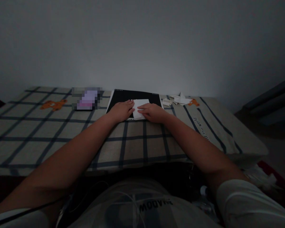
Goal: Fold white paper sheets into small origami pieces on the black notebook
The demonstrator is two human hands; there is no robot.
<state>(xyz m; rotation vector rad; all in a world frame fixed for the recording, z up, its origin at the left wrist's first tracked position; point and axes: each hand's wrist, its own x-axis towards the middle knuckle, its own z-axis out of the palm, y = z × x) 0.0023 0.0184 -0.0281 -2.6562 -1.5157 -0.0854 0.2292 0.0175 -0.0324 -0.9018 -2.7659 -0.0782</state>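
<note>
A small white sheet of paper lies on a black board with pale edges, in the middle of the table. My left hand rests flat with fingers stretched out, their tips at the paper's left edge. From the other side my right hand reaches over the paper's right part, its fingers extended and lying on the surface. Both hands press down rather than grip. The fingers partly cover the paper, so any folds under them are hidden.
A phone, its screen blurred out, lies left of the board. To the right sit folded white paper shapes and a small folded paper piece. A checked tablecloth covers the table, which stands against a grey wall.
</note>
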